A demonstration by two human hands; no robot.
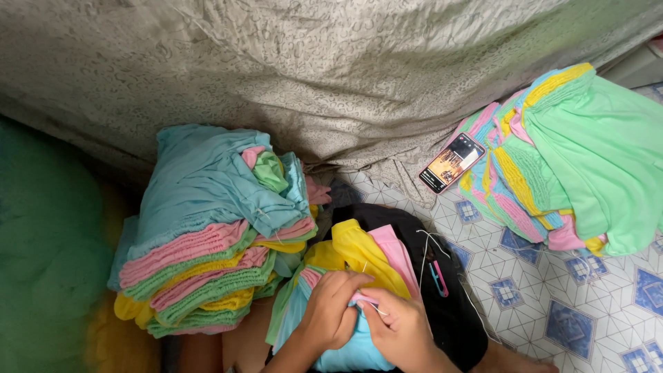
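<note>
My left hand (330,309) and my right hand (397,324) meet low in the middle of the head view, both pinching a small garment (356,255) of yellow, pink and light blue cloth that lies on my lap. A thin white thread runs from my right fingertips. The fingers of both hands are closed on the fabric. A small blue-and-pink thread snipper (438,276) lies on the black cloth (449,311) just right of the garment.
A stack of folded pastel garments (207,228) stands at the left. Another pile of green, pink and yellow garments (552,159) lies at the right, with a phone (452,163) on its edge. Grey patterned cloth (331,69) hangs behind. Tiled floor (552,290) at right.
</note>
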